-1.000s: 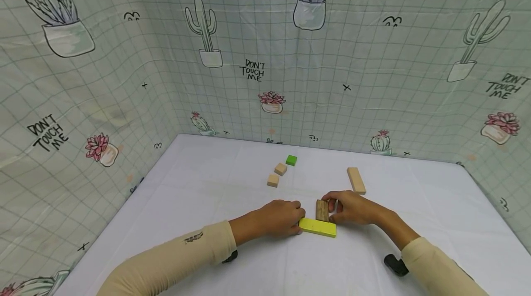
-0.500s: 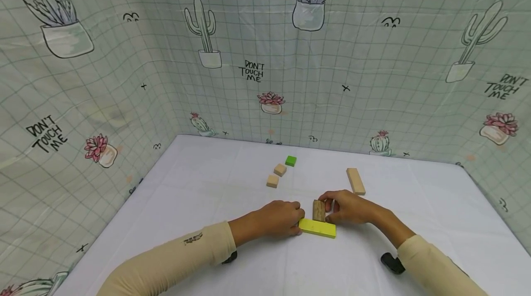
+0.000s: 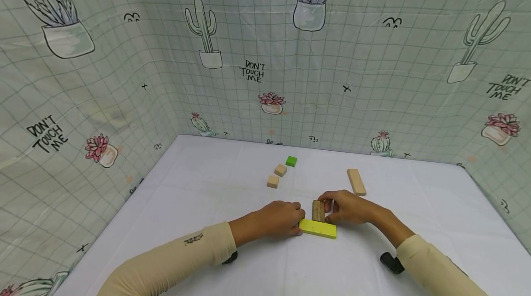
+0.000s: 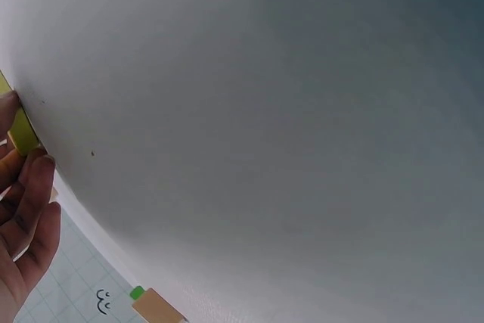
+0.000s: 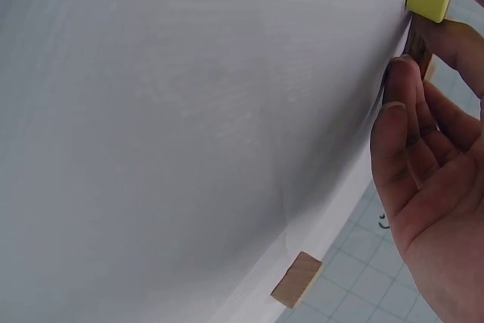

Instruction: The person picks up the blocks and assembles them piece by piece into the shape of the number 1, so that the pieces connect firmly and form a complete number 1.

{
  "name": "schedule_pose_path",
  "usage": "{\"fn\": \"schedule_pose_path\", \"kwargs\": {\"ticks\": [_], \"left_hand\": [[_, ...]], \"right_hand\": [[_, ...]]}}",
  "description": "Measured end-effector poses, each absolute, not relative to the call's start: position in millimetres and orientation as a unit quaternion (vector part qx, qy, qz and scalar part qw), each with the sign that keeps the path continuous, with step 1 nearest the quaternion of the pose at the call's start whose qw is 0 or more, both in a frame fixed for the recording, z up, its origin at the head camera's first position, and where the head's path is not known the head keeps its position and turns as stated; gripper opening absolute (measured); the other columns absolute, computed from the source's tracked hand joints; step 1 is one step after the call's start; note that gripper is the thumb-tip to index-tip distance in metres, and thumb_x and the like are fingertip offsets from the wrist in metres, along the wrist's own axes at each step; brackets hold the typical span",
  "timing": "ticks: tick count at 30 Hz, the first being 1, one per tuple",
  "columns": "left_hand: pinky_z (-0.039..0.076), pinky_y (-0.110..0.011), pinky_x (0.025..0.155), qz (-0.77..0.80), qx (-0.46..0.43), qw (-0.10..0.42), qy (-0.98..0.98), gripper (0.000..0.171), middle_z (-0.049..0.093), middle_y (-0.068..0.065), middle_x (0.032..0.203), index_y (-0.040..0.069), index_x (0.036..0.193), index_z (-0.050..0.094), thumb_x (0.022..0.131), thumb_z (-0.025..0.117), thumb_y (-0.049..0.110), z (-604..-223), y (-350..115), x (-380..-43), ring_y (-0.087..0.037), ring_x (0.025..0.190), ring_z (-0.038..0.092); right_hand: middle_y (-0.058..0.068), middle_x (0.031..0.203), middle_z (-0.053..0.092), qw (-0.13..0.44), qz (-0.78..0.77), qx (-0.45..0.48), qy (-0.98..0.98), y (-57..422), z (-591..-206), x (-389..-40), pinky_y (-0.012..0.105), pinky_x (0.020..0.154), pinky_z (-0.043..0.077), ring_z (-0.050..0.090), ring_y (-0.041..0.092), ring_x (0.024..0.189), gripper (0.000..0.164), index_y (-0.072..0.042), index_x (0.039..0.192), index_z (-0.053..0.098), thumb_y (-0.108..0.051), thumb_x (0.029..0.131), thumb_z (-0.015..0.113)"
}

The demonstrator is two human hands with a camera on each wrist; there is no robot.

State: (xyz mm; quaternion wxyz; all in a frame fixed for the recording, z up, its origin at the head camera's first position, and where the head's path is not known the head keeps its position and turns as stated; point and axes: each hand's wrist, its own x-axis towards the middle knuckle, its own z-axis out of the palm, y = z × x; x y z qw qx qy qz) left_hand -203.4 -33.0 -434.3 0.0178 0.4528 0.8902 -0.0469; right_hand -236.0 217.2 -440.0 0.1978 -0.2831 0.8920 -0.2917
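Observation:
In the head view, a yellow rectangular block lies on the white table. My left hand pinches its left end; in the left wrist view the thumb and fingers sit on either side of the yellow end. Against the far side of the yellow block, about its middle, stands a brown wood-grained block. My right hand holds that brown block from the right, index finger at its far end and thumb at its near end. The right wrist view shows only a sliver of the brown block behind the fingers.
Farther back lie two small pale wooden blocks and a small green block. A long pale plank rests beyond my right hand. A black object is by the right sleeve. Patterned cloth walls the table behind.
My right hand has slid the brown block a little to the left along the yellow block, mostly in the first half second. The left hand and the yellow block stay put.

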Motion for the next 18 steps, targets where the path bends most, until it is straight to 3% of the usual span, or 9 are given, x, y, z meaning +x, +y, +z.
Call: {"fn": "schedule_pose_path", "kwargs": {"ticks": [18], "left_hand": [[0.046,-0.016,0.065,-0.051,0.452,0.014,0.890,0.030,0.062,0.007,0.091,0.016,0.111,0.069,0.094,0.069,0.041,-434.3,-32.9,-201.5,0.000,0.070,0.049]], "right_hand": [[-0.001,0.095,0.059,0.194,-0.294,-0.289,0.890,217.4,-441.4,-235.2,0.021,0.069,0.049,0.055,0.009,0.079,0.046,0.002,0.129,0.058,-0.009,0.087,0.075]]}}
